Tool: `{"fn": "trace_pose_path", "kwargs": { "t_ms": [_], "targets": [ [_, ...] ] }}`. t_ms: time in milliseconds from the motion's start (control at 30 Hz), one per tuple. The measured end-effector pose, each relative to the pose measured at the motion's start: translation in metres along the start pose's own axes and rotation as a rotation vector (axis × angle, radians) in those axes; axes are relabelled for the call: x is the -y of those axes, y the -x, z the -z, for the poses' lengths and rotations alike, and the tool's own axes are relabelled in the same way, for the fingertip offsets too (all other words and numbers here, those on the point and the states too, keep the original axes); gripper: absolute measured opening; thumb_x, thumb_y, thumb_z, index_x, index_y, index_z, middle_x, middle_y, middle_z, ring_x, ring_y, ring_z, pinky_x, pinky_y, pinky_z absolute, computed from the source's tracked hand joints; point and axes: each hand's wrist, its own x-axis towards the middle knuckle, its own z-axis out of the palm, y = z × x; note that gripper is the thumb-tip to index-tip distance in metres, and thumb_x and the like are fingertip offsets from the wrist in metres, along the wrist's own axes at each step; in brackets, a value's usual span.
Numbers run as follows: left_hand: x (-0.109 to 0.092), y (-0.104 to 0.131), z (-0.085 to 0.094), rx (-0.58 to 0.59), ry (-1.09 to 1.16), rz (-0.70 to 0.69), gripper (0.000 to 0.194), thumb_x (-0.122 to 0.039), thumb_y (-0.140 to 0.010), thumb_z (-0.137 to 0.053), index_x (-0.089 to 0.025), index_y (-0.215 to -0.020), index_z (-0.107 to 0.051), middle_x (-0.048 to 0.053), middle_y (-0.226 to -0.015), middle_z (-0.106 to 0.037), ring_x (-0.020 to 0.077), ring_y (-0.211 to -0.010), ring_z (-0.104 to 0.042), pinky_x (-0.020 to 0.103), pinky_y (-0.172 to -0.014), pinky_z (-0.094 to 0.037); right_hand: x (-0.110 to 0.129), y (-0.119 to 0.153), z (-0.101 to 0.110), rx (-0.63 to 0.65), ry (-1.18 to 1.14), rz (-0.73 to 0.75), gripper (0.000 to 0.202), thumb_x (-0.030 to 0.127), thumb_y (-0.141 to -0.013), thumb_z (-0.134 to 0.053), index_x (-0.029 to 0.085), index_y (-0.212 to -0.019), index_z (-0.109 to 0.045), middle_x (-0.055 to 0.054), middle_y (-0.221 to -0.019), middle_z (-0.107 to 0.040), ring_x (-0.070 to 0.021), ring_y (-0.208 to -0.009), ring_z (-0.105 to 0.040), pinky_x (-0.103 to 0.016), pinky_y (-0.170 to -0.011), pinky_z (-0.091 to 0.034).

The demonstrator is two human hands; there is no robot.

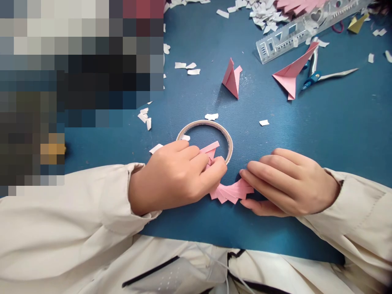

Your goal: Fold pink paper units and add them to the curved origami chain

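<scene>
A chain of overlapping folded pink paper pieces (229,192) lies low in the middle of the blue table. My left hand (183,173) is closed on its left end, thumb and fingers pinching the pink paper, with one folded strip sticking up past the fingers. At the right end my right hand (281,183) has its thumb below and its fingertips above, gripping the last folds. Just behind my left hand lies a roll of tape (230,141), partly covered by the fingers.
Two folded pink pieces (232,79) (289,75) stand farther back. Beside the right one are metal compasses (315,76), below a clear ruler (275,43). White paper scraps (266,14) are piled at the back and scattered about. A yellow folded piece (357,23) is at back right.
</scene>
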Motion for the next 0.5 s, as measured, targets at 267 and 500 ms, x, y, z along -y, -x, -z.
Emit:
{"fn": "trace_pose_path", "kwargs": {
  "t_ms": [267, 500],
  "targets": [
    [0.0039, 0.0029, 0.0003, 0.024, 0.07, -0.075, 0.013, -0.026, -0.091, -0.057, -0.015, -0.09, -0.064, -0.002, -0.055, -0.056, 0.0125, -0.049, -0.049, 0.028, -0.049, -0.037, -0.0015, 0.0008, 0.0005, 0.036, -0.034, 0.009, 0.038, 0.04, -0.095, -0.045, 0.013, -0.078, -0.065, -0.011, -0.088, -0.059, -0.0186, -0.073, -0.049, -0.036, -0.056, -0.04],
    [0.0031, 0.0024, -0.0007, 0.058, 0.072, -0.1, 0.013, -0.027, -0.092, -0.054, -0.017, -0.088, -0.062, -0.004, -0.055, -0.053, 0.012, -0.049, -0.047, 0.028, -0.049, -0.036, -0.0014, -0.0002, 0.0016, 0.102, -0.097, 0.02, 0.027, 0.021, -0.096, -0.041, 0.013, -0.083, -0.063, -0.009, -0.094, -0.061, -0.0191, -0.079, -0.052, -0.036, -0.061, -0.038]
  ]
}}
